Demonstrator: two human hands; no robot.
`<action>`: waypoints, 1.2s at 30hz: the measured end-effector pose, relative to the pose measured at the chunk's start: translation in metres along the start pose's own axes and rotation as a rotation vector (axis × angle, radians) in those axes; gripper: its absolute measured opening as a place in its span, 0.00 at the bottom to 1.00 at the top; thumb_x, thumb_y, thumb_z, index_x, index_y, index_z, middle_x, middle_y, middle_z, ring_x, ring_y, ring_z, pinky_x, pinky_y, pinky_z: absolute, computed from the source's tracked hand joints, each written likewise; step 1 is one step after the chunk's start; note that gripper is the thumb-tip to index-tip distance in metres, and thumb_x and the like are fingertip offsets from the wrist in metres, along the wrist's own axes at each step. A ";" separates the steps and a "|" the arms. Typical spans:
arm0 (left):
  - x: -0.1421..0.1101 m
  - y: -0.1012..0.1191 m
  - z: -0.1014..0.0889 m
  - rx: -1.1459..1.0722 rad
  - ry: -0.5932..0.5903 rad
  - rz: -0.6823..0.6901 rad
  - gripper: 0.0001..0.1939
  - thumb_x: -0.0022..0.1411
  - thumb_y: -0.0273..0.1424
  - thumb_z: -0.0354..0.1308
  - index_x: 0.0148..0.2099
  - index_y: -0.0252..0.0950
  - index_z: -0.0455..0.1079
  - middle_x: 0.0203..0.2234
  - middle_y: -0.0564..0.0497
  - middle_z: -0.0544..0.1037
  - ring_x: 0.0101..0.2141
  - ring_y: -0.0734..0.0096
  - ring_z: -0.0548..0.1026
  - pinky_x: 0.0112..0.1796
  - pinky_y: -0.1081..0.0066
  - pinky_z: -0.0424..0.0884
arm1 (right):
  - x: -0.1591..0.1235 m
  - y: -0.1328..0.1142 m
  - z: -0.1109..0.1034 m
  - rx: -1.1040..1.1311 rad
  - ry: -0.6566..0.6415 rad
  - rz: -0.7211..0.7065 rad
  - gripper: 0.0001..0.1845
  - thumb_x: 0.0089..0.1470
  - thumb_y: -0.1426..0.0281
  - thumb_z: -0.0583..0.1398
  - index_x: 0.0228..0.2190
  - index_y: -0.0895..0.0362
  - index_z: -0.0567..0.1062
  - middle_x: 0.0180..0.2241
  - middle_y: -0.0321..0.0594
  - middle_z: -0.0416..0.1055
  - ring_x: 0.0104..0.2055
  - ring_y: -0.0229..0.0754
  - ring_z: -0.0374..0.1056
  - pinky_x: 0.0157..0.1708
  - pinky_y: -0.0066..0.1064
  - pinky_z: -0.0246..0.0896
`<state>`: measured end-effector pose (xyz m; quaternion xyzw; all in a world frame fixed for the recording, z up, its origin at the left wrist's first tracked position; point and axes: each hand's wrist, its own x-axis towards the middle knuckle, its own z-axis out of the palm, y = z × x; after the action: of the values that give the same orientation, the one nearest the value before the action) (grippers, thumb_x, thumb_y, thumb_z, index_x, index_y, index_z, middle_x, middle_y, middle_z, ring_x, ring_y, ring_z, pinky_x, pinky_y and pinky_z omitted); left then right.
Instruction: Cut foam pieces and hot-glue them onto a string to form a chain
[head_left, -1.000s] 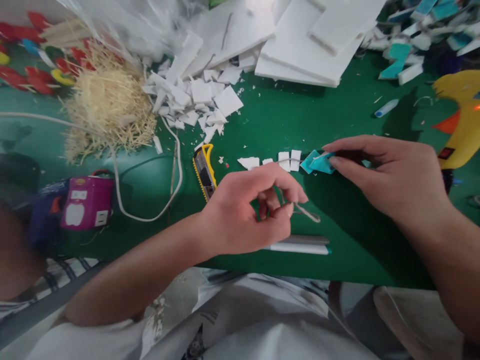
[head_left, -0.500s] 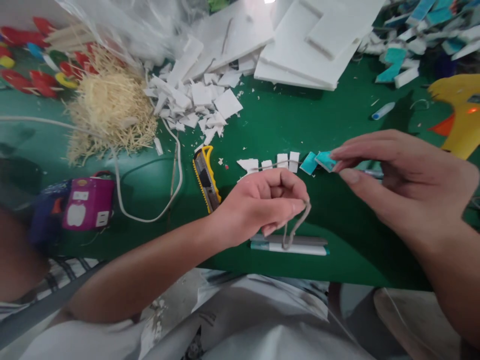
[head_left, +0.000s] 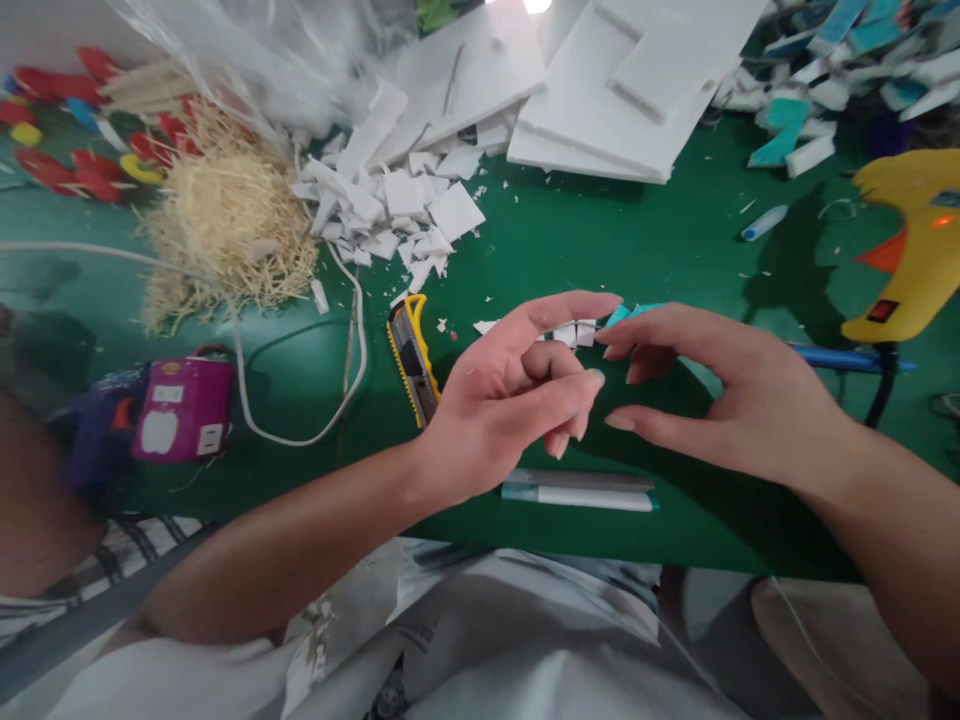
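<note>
My left hand (head_left: 517,395) hovers over the green table (head_left: 570,240), index finger stretched out, thumb apart, middle fingers half curled; nothing shows in it. Its index tip reaches a short row of small white foam squares (head_left: 577,332) with a thin grey cord across them. My right hand (head_left: 712,400) has its fingers spread, and the index rests by the teal foam pieces (head_left: 628,313) at the row's right end. A white marker with teal ends (head_left: 577,495) lies under both hands, a grey stick alongside it.
A yellow utility knife (head_left: 411,355) lies left of my left hand. Behind are white foam scraps (head_left: 397,205), foam boards (head_left: 600,90) and a heap of thin wooden sticks (head_left: 225,230). A magenta box (head_left: 180,405) sits at left, a yellow glue gun (head_left: 911,250) at right.
My left hand let the grey cord loop go and opened, index now pointing at the squares. My right hand released its pinch on the teal piece and spread its fingers.
</note>
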<state>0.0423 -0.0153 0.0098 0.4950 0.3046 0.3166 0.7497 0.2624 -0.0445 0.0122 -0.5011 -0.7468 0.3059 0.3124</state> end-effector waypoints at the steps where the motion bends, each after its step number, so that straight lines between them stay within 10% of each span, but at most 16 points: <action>1: 0.000 0.000 0.000 -0.039 -0.023 0.016 0.19 0.66 0.29 0.61 0.59 0.39 0.67 0.21 0.61 0.72 0.18 0.81 0.68 0.19 0.77 0.67 | 0.000 0.001 0.000 -0.022 -0.002 -0.032 0.17 0.54 0.62 0.69 0.46 0.50 0.78 0.37 0.36 0.81 0.29 0.36 0.74 0.30 0.30 0.74; 5: 0.000 -0.001 -0.002 -0.111 -0.075 0.029 0.18 0.66 0.26 0.62 0.57 0.40 0.70 0.21 0.61 0.73 0.18 0.81 0.70 0.20 0.78 0.68 | 0.001 0.001 -0.001 -0.084 0.002 -0.182 0.02 0.60 0.68 0.65 0.37 0.51 0.78 0.34 0.35 0.81 0.32 0.35 0.76 0.31 0.27 0.72; 22: -0.001 0.002 -0.009 0.000 0.115 0.107 0.15 0.63 0.26 0.60 0.53 0.39 0.74 0.19 0.61 0.70 0.18 0.82 0.66 0.16 0.80 0.61 | 0.000 -0.003 -0.003 -0.107 0.141 -0.081 0.04 0.59 0.70 0.66 0.32 0.49 0.80 0.35 0.35 0.82 0.33 0.38 0.77 0.32 0.31 0.74; 36: 0.003 0.008 -0.009 -0.029 0.440 0.204 0.06 0.56 0.25 0.61 0.38 0.38 0.76 0.16 0.60 0.69 0.15 0.81 0.59 0.16 0.76 0.52 | 0.003 -0.006 -0.007 0.721 0.075 0.173 0.05 0.53 0.62 0.72 0.28 0.48 0.83 0.27 0.36 0.80 0.27 0.37 0.74 0.21 0.28 0.69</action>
<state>0.0361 -0.0051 0.0142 0.4313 0.4044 0.4954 0.6365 0.2632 -0.0426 0.0216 -0.4308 -0.5340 0.5561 0.4690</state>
